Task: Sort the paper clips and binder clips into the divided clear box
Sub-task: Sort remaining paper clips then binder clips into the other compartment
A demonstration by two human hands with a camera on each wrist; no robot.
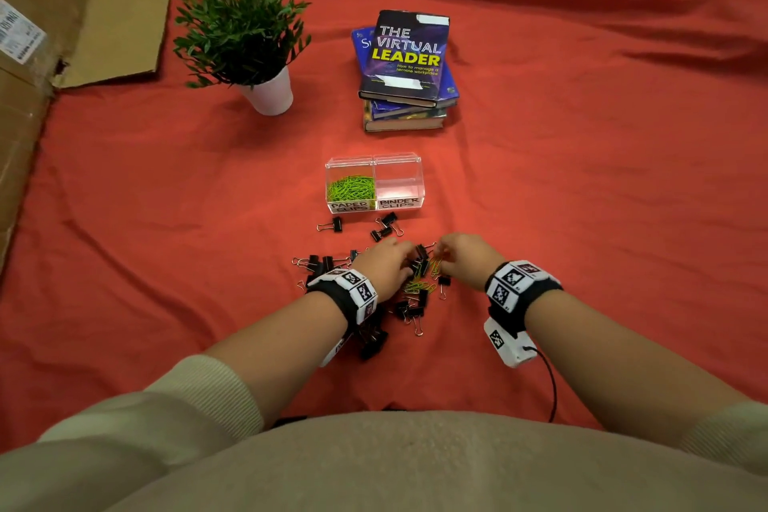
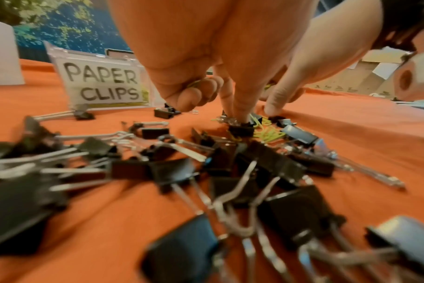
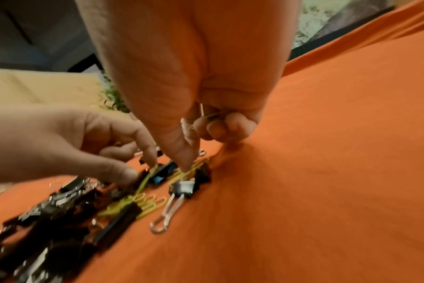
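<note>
The clear divided box (image 1: 400, 178) stands on the red cloth; its left half, labelled PAPER CLIPS (image 2: 102, 82), holds green paper clips (image 1: 351, 187), and the BINDER CLIPS half looks empty. Just in front lies a mixed pile of black binder clips (image 1: 411, 306) (image 2: 172, 168) and a few loose green paper clips (image 1: 417, 286) (image 3: 145, 201). My left hand (image 1: 405, 262) (image 2: 230, 113) keeps green clips in its curled outer fingers while its fingertips pinch another in the pile. My right hand (image 1: 442, 258) (image 3: 189, 164) also holds green clips in curled fingers, thumb and forefinger down on more.
A few binder clips (image 1: 386, 227) lie apart between pile and box. Behind the box are a stack of books (image 1: 405, 54) and a potted plant (image 1: 270, 94). An open cardboard box (image 1: 25, 75) fills the far left. Bare red cloth (image 1: 602, 200) stretches to the right.
</note>
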